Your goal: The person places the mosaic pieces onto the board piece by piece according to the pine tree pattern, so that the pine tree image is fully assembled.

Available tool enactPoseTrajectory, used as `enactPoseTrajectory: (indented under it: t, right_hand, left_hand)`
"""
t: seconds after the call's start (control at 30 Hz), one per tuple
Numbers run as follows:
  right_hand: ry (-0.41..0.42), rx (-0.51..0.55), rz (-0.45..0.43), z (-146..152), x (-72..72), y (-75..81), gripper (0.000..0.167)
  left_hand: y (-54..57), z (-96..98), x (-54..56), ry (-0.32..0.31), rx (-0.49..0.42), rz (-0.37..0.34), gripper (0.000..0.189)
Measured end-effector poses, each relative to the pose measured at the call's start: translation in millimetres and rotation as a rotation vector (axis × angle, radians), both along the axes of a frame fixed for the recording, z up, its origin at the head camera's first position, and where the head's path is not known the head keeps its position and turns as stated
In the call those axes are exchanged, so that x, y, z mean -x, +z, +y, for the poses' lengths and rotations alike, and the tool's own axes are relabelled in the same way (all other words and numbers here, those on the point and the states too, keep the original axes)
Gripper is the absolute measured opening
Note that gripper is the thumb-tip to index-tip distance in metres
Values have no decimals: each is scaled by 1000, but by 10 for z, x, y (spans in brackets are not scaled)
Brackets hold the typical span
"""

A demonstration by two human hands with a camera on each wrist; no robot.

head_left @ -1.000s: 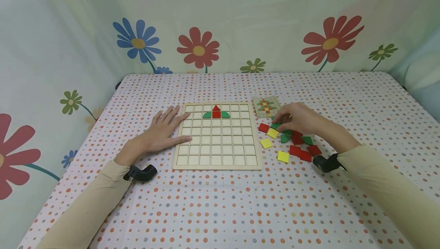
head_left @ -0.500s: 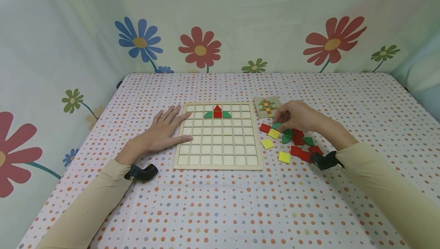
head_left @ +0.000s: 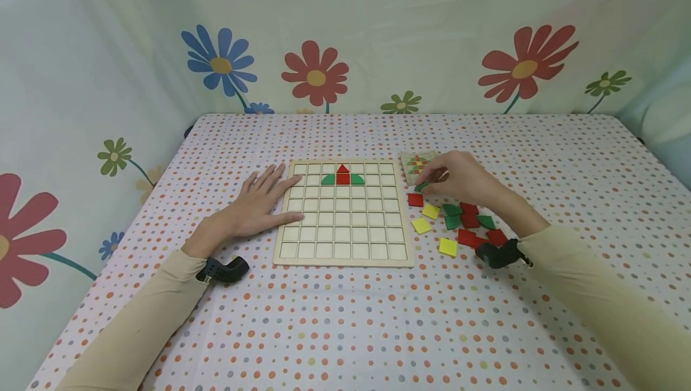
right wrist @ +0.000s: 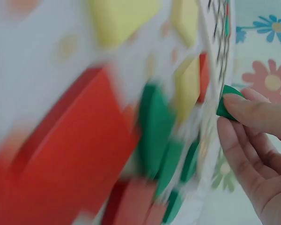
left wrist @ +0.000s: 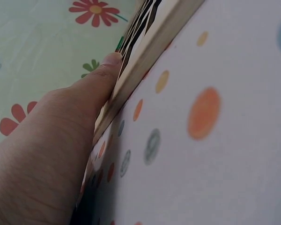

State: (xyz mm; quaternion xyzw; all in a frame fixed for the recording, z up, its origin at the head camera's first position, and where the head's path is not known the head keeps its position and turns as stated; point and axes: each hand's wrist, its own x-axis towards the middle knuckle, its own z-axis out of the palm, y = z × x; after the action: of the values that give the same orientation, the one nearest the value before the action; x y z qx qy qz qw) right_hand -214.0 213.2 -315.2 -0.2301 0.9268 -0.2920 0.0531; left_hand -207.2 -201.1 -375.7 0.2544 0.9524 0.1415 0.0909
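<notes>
A square wooden grid board (head_left: 342, 262) lies on the table. Near its top sit a red triangle (head_left: 342, 168), a red square (head_left: 342, 179) below it, and green quarter-round tiles (head_left: 329, 180) on either side. My left hand (head_left: 258, 208) rests flat with spread fingers on the board's left edge; the left wrist view shows the thumb (left wrist: 96, 84) over the rim. My right hand (head_left: 459, 178) pinches a green quarter-round tile (right wrist: 229, 104) between thumb and fingers, lifted just above the loose tiles and partly covering the pattern card (head_left: 408, 166).
Right of the board lie loose tiles: a red square (head_left: 415, 199), yellow squares (head_left: 447, 247), green pieces (head_left: 452, 222) and several red squares (head_left: 466, 238), some overlapping. A dotted cloth (head_left: 345, 325) covers the table. A flowered curtain (head_left: 432, 49) hangs behind.
My right hand has lifted a green tile from the pile and moved slightly left and away, toward the pattern card. My left hand has stayed on the board's edge.
</notes>
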Motion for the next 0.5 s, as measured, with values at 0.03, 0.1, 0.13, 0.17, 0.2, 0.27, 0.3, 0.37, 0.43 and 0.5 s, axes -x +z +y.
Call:
enactPoseTrajectory:
  t: [0.03, 0.1, 0.13, 0.17, 0.2, 0.27, 0.3, 0.37, 0.43, 0.5]
  right_hand:
    - [1, 15, 16, -53, 8, 6, 11]
    - [19, 47, 43, -161, 28, 16, 13]
    - [27, 61, 43, -222, 41, 21, 13]
    - [35, 72, 42, -288, 56, 25, 13]
    - [47, 78, 42, -359, 76, 23, 13]
    - [77, 92, 36, -517, 112, 16, 13]
    - [98, 106, 30, -605, 127, 13, 12]
    - [137, 128, 22, -790, 149, 6, 12]
    - [178, 153, 6, -975, 166, 1, 11]
    - [220, 172, -15, -1158, 181, 5, 11]
  left_hand:
    - [-1, -1, 1, -2, -1, 1, 89]
    - [-3, -3, 5, -4, 1, 5, 89]
    - [-5, -1, 7, -5, 4, 7, 89]
    - [-8, 0, 11, -7, 4, 10, 89]
    - [-10, 1, 14, -6, 4, 10, 89]
    - [-12, 2, 17, -2, 6, 12, 89]
    - [-14, 2, 18, 1, 5, 11, 89]
    - [-16, -1, 19, 5, 0, 10, 89]
    - [-16, -5, 17, 10, 4, 10, 90]
    - [-17, -13, 18, 14, 5, 7, 89]
